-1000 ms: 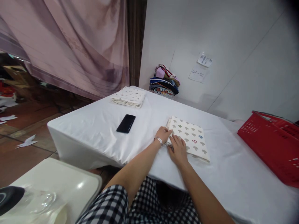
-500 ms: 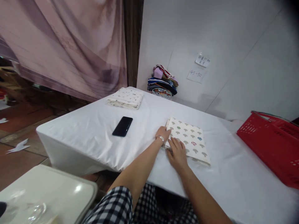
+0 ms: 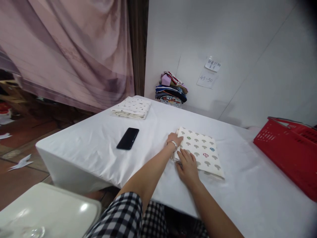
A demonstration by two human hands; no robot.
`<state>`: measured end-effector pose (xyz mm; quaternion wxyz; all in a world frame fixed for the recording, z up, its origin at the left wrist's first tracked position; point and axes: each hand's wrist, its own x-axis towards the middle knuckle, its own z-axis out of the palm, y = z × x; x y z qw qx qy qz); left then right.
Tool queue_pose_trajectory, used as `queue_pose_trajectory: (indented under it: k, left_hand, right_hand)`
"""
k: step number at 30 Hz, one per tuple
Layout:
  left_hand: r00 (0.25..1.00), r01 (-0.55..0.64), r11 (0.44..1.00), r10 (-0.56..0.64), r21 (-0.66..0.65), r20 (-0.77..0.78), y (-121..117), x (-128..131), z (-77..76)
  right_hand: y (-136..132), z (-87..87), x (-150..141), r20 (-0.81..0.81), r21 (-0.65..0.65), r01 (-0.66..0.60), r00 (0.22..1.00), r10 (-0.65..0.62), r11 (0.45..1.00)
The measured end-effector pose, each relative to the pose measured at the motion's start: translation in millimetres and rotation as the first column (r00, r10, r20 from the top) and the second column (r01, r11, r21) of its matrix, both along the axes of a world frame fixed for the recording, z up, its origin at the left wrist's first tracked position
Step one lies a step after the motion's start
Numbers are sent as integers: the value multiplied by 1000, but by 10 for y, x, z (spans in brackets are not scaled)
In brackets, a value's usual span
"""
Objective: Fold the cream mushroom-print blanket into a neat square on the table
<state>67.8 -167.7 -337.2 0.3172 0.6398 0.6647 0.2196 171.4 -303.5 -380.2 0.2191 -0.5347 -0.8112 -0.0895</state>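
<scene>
A folded cream cloth [image 3: 199,148] printed with grey mushrooms, plus single green, red and blue ones, lies flat on the white-covered table [image 3: 153,132]. My left hand [image 3: 174,138], with a bracelet at the wrist, grips the cloth's left edge; its thumb shows on top and the other fingers are mostly hidden. Against the front left corner rests my right hand [image 3: 188,165], its fingers stretched over the top layer and its thumb apart by the front edge.
Left of my hands lies a black phone [image 3: 128,138], with another folded printed cloth [image 3: 132,107] behind it. A red basket [image 3: 289,148] stands at right. Piled clothes [image 3: 171,89] sit by the wall. A white stool-like surface [image 3: 61,205] is at lower left.
The view has shifted slightly. My left hand has moved a little to the right along the cloth's edge, while my right hand stays at the front left corner.
</scene>
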Motion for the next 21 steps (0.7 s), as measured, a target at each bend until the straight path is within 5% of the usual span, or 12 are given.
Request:
queue_pose_trajectory:
  k: [21]
  left_hand:
    - [998,-33,997,29,-68,-63,410,98,-2]
  right_hand:
    - [0,22,-9,-66,-34,-22,998,20,999]
